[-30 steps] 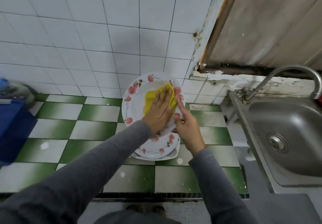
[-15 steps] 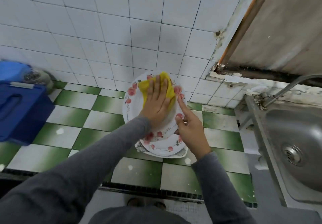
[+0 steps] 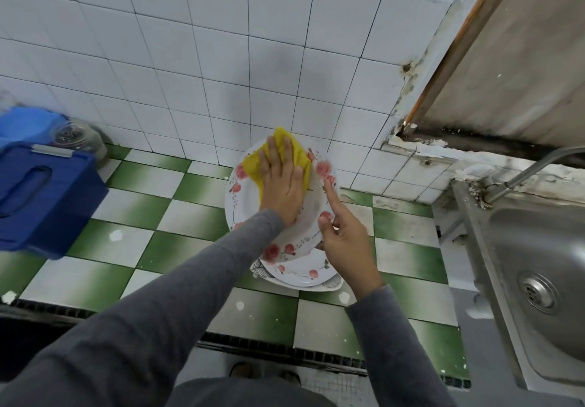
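Floral plate [image 3: 311, 207], centre frame: held tilted above the plate stack [image 3: 300, 275] for wiping. Left hand [image 3: 281, 185], fingers flat and close together, presses yellow cloth [image 3: 251, 166] onto it; right hand [image 3: 345, 238], fingers pinching the rim, steadies it.

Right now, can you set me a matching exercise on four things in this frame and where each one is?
Things:
1. yellow cloth
2. flowered plate
3. blue box
4. steel sink

Places or states:
a. at the far right
b. pressed under the left hand
c. tilted, gripped at its rim by the right hand
d. at the far left

Pairs: 1-b, 2-c, 3-d, 4-a.
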`<state>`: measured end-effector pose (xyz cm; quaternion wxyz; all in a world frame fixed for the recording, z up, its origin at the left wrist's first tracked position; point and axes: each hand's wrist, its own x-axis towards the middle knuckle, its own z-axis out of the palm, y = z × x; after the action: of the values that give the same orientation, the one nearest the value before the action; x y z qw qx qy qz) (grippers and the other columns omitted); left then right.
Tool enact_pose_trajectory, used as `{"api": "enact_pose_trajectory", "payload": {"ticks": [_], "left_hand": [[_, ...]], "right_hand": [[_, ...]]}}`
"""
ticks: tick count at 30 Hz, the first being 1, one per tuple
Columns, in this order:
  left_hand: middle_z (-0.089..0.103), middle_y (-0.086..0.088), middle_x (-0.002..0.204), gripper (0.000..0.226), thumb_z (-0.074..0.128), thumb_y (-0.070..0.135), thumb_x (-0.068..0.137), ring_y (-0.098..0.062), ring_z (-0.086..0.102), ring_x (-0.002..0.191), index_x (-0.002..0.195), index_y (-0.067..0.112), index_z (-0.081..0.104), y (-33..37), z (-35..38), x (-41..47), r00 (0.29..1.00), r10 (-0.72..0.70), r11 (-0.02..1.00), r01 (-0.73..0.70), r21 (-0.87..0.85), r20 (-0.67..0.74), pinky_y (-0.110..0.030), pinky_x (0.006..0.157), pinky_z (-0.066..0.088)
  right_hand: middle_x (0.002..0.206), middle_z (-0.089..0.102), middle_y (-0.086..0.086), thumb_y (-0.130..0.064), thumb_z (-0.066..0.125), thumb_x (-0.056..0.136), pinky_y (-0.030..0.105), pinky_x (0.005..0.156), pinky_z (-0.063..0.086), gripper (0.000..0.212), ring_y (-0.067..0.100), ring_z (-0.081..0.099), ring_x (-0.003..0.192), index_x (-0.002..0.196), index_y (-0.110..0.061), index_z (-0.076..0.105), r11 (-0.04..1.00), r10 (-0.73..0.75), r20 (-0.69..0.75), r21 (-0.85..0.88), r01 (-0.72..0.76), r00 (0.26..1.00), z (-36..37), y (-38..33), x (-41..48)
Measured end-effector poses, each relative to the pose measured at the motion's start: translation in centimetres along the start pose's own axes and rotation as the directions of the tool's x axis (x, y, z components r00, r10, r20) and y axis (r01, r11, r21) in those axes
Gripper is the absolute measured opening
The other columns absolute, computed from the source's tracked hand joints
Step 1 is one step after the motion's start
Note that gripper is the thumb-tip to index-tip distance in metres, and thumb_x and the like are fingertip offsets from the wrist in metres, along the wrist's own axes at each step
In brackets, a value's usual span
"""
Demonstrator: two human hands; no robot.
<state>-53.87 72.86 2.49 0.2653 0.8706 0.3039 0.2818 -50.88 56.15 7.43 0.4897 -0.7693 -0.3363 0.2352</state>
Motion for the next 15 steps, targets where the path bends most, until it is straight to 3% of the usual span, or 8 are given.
{"api": "enact_pose_trajectory", "payload": {"ticks": [2, 3, 6, 8, 11, 13, 15], "left_hand": [[-0.009, -0.023, 0.163, 0.065, 0.011, 0.035, 0.101, -0.036, -0.017, 0.151, 0.156, 0.000, 0.000, 0.8, 0.8, -0.9, 0.996, 0.084, 0.996, -0.084, -0.008, 0.029, -0.054, 0.122, -0.010], [-0.009, -0.020, 0.164, 0.064, 0.013, 0.036, 0.102, -0.033, -0.017, 0.151, 0.156, 0.004, 0.001, 1.3, 0.9, -1.6, 0.988, 0.146, 0.988, -0.143, -0.049, 0.048, -0.050, 0.122, -0.011], [-0.016, -0.012, 0.164, 0.062, 0.012, 0.039, 0.103, -0.022, -0.023, 0.150, 0.157, 0.011, -0.001, 1.0, 0.1, -2.0, 0.962, 0.260, 0.963, -0.253, -0.092, 0.077, -0.044, 0.122, -0.014], [-0.021, -0.011, 0.162, 0.065, 0.009, 0.041, 0.102, -0.021, -0.027, 0.149, 0.156, 0.009, -0.006, 0.5, 0.0, -0.8, 0.985, 0.169, 0.985, -0.167, -0.045, 0.028, -0.044, 0.121, -0.017], [-0.021, -0.015, 0.163, 0.065, 0.009, 0.041, 0.103, -0.031, -0.023, 0.150, 0.157, 0.011, -0.009, 1.1, -0.1, 0.4, 0.993, -0.085, 0.991, 0.076, -0.112, -0.080, -0.050, 0.122, -0.013], [-0.018, -0.016, 0.164, 0.063, 0.015, 0.036, 0.104, -0.032, -0.020, 0.151, 0.157, 0.010, -0.005, 1.7, -0.2, 0.0, 0.998, 0.014, 0.992, -0.021, -0.123, -0.059, -0.049, 0.122, -0.013], [-0.016, -0.013, 0.164, 0.061, 0.016, 0.036, 0.105, -0.029, -0.018, 0.152, 0.157, 0.011, -0.003, 1.4, -0.1, -0.8, 0.972, 0.230, 0.971, -0.227, -0.078, 0.035, -0.048, 0.123, -0.011]], "right_hand": [[0.083, 0.063, -0.022, -0.004, 0.047, 0.103, 0.014, 0.066, 0.056, 0.062, -0.010, 0.060, 0.069, 0.151, -0.040, 0.032, 1.000, -0.023, 0.005, -0.012, 0.023, 1.000, 0.0, -0.4, 0.3], [0.095, 0.067, -0.008, -0.003, 0.046, 0.103, 0.008, 0.062, 0.050, 0.062, -0.004, 0.064, 0.080, 0.152, -0.039, 0.031, 0.999, -0.033, 0.002, -0.026, 0.033, 0.999, -0.1, -0.6, 0.4], [0.125, 0.063, 0.023, -0.002, 0.046, 0.102, 0.012, 0.067, 0.050, 0.064, 0.029, 0.061, 0.100, 0.151, -0.040, 0.031, 0.992, -0.092, -0.016, -0.085, 0.090, 0.996, -0.6, -0.3, 0.9], [0.129, 0.060, 0.024, -0.002, 0.047, 0.102, 0.021, 0.075, 0.053, 0.067, 0.030, 0.058, 0.102, 0.148, -0.047, 0.029, 0.989, -0.105, 0.013, -0.102, 0.106, 0.994, -0.6, -0.4, 1.0], [0.129, 0.062, 0.023, 0.000, 0.048, 0.100, 0.014, 0.077, 0.049, 0.069, 0.022, 0.052, 0.103, 0.143, -0.049, 0.026, 0.981, -0.143, 0.038, -0.130, 0.146, 0.989, -0.7, -1.0, 1.0], [0.131, 0.062, 0.019, 0.000, 0.048, 0.100, 0.016, 0.077, 0.051, 0.070, 0.021, 0.057, 0.100, 0.145, -0.050, 0.027, 0.978, -0.154, 0.017, -0.143, 0.154, 0.988, -0.9, -0.9, 1.3], [0.135, 0.063, 0.005, -0.001, 0.048, 0.101, 0.019, 0.079, 0.054, 0.068, 0.007, 0.062, 0.093, 0.149, -0.046, 0.031, 0.981, -0.140, -0.024, -0.139, 0.135, 0.990, -0.9, -0.5, 1.8]]}}
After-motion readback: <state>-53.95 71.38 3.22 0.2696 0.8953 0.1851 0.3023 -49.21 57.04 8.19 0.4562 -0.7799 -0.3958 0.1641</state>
